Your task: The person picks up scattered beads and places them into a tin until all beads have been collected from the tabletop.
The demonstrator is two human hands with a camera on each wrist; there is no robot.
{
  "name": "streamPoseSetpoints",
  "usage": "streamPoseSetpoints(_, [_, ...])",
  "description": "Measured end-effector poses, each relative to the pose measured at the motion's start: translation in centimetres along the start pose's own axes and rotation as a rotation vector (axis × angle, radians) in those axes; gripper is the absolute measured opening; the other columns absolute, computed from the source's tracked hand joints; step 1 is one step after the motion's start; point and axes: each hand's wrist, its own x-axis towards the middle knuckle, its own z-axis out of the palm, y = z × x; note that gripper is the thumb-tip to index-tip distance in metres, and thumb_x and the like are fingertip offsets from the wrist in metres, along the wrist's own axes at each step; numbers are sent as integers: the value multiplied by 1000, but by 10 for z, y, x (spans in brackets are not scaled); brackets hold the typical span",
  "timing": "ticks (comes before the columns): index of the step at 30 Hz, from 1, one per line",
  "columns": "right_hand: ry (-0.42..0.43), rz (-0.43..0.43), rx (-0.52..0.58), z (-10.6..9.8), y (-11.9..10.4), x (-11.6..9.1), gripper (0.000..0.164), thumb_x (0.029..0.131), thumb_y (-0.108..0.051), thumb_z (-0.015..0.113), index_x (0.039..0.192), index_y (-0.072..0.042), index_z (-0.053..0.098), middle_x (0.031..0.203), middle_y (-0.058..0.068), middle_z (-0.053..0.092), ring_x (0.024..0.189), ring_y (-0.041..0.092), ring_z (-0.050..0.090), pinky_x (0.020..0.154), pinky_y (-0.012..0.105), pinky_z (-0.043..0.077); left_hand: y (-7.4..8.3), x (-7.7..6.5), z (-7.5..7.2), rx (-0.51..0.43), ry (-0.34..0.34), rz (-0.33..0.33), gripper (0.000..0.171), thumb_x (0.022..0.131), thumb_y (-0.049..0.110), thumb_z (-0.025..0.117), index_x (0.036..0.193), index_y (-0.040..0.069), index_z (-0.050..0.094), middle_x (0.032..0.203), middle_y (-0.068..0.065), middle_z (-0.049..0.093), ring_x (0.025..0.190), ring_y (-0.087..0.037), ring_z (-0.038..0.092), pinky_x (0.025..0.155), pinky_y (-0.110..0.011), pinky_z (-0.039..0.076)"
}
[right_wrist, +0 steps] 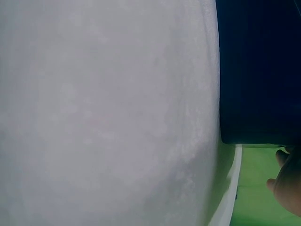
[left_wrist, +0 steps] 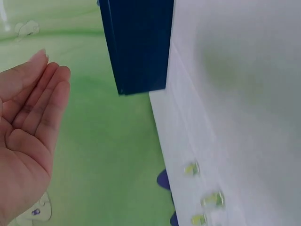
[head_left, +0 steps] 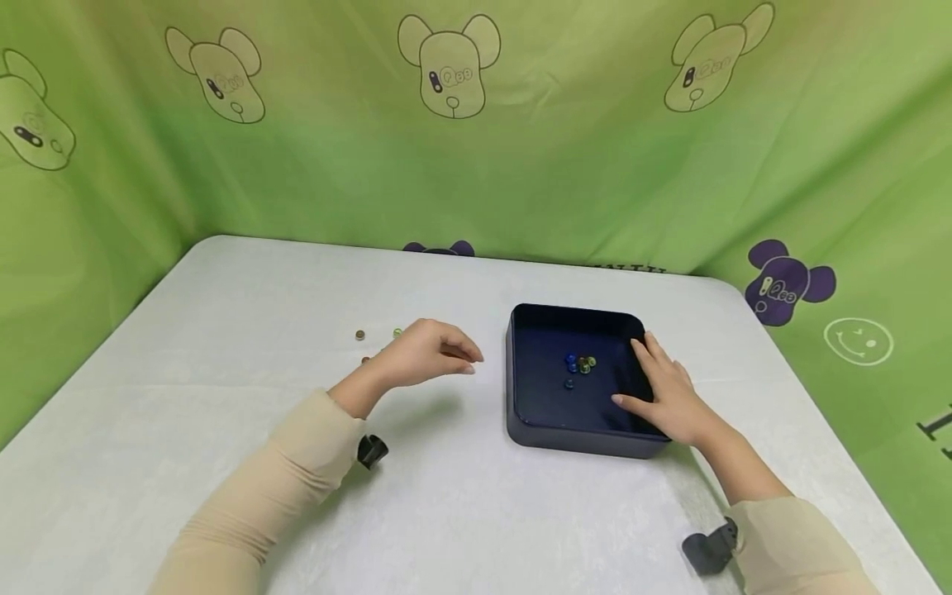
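My left hand (head_left: 426, 354) hovers over the white table, left of the dark blue square tray (head_left: 587, 443). Its fingers are lightly bent toward the thumb, and nothing shows between them; the left wrist view shows the bare palm (left_wrist: 28, 146). My right hand (head_left: 673, 405) rests on the tray's right rim, fingers spread, with the thumb reaching over the inside. Blue marbles (head_left: 571, 359) and greenish marbles (head_left: 585, 368) lie together in the tray. A brown marble (head_left: 360, 335) and a green marble (head_left: 397, 332) sit on the table beyond my left forearm.
The white tablecloth (head_left: 446, 512) covers the table. Green printed curtains (head_left: 335, 165) hang behind it and at both sides. Another brown marble (head_left: 365, 359) shows partly behind the left wrist. Dark wrist cameras (head_left: 710, 549) are strapped below both sleeves.
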Motion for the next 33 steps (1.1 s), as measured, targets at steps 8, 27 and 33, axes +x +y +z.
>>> streamPoseSetpoints(8, [0, 5, 1, 0, -1, -1, 83, 83, -35, 56, 137, 3, 5, 139, 26, -5, 126, 38, -4, 95, 59, -2, -11, -28, -19, 22, 63, -71, 12, 78, 10, 64, 90, 10, 67, 87, 3, 63, 79, -9, 58, 69, -23, 47])
streamPoseSetpoints(27, [-9, 9, -6, 1, -1, -1, 84, 83, -37, 55, 137, 2, 4, 140, 23, -8, 126, 37, -4, 95, 59, -2, -44, -66, -42, -16, 117, -205, 19, 78, 5, 62, 95, -2, 63, 96, -14, 62, 82, -15, 60, 69, -25, 48])
streamPoseSetpoints(33, [-6, 5, -1, 0, -1, -1, 84, 83, -36, 55, 137, 2, 4, 139, 24, -8, 126, 37, -5, 95, 59, -3, -51, -75, -47, -9, 133, -227, 20, 77, 4, 63, 96, -3, 63, 97, -15, 61, 92, -20, 58, 71, -24, 48])
